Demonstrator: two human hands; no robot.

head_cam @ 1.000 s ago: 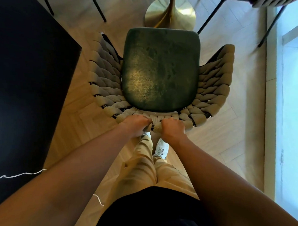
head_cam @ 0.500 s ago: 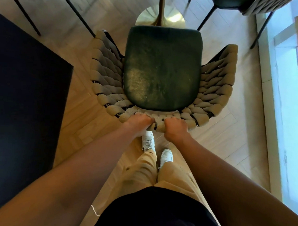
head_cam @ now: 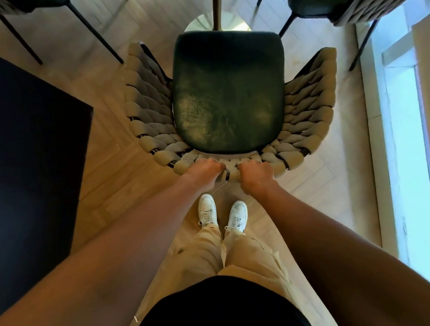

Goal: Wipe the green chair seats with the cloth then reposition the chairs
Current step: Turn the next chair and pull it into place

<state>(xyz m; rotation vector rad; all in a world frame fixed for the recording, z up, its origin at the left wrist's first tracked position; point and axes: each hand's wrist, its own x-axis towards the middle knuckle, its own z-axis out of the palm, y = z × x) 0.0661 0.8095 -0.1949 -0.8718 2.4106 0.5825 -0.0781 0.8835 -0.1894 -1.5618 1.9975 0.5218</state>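
Just ahead of both hands, the green seat (head_cam: 228,94) of the woven-back chair (head_cam: 309,110) is seen from above; its backrest rim is gripped by the left hand (head_cam: 204,171) and the right hand (head_cam: 256,174), fingers curled over the weave, the two hands near each other. Compared with a second ago, the chair has been carried forward — the seat's far edge now nearly reaches the gold table base (head_cam: 217,23), and the white shoes (head_cam: 222,215) are uncovered behind the hands; repositioning is judged under way, wiping of this seat apparently done. No cloth is visible; no containers are seen — two further chairs (head_cam: 330,5) stand beyond.
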